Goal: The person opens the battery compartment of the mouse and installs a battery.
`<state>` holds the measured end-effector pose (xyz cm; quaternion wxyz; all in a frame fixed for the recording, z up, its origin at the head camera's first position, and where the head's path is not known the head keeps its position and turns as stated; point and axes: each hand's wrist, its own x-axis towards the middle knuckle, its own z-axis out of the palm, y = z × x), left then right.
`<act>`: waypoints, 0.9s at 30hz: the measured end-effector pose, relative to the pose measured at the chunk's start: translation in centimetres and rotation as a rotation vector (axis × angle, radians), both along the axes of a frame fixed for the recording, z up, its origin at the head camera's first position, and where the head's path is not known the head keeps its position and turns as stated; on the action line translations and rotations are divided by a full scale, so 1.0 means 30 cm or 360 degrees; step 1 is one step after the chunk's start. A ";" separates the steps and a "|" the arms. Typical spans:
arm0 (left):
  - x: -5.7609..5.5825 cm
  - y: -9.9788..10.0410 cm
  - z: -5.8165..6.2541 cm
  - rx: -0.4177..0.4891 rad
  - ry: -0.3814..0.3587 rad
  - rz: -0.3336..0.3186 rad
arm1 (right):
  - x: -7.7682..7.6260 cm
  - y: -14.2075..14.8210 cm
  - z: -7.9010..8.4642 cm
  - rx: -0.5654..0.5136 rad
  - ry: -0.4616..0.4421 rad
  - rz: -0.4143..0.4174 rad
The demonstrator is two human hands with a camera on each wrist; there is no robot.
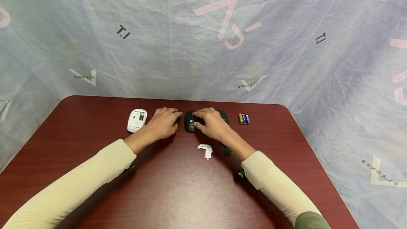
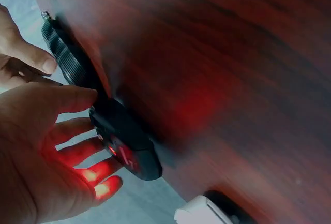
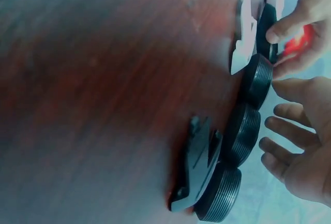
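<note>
In the left wrist view my left hand [image 2: 31, 151] holds a black computer mouse [image 2: 129, 144] between thumb and fingers, and red light from it glows on the fingers. That mouse is mostly hidden under the hand in the head view. My right hand [image 1: 211, 121] is over a row of black mice with ridged sides. The left mouse [image 1: 189, 121] of the row shows beside its thumb. In the right wrist view the right hand's fingers are loosely bent, thumb tip right at the nearest ridged mouse [image 3: 257, 81]. A black cover [image 3: 199, 162] lies before the row.
A white mouse [image 1: 137, 120] lies underside up at the left, a battery showing in its open compartment. Several small batteries [image 1: 244, 118] lie side by side at the right. A white cover [image 1: 206, 149] is on the dark red table [image 1: 171, 186], with a grey cloth backdrop [image 1: 159, 45] behind.
</note>
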<state>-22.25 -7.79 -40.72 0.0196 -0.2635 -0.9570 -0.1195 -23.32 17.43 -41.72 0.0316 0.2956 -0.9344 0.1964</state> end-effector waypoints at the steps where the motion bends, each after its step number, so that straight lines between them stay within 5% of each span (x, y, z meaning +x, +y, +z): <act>1: -0.004 -0.005 -0.003 0.0009 0.0004 0.0023 | -0.006 0.001 -0.005 0.0002 -0.0003 0.0007; 5: -0.022 -0.023 -0.011 0.0048 0.0020 0.0133 | -0.034 0.008 -0.033 0.0042 0.0018 0.0029; 11: -0.032 -0.038 -0.011 0.0063 0.0036 0.0268 | 0.009 -0.019 0.042 0.0130 -0.0081 -0.0002; 15: -0.031 -0.035 -0.012 0.0032 0.0046 0.0342 | 0.004 -0.010 0.039 0.0178 -0.0098 -0.0012; 18: -0.030 -0.020 -0.014 0.0003 0.0056 0.0365 | -0.106 0.037 -0.087 0.0257 -0.0052 0.0031; 22: -0.027 0.015 -0.013 0.0010 0.0051 0.0231 | -0.111 0.035 -0.071 0.0406 -0.0099 0.0059; 25: -0.028 0.042 -0.030 0.0041 0.0005 0.0065 | 0.003 -0.012 0.069 0.0519 -0.0175 0.0046; 27: -0.024 0.055 -0.034 0.0034 -0.0027 -0.0022 | 0.018 -0.019 0.082 0.0580 -0.0189 0.0055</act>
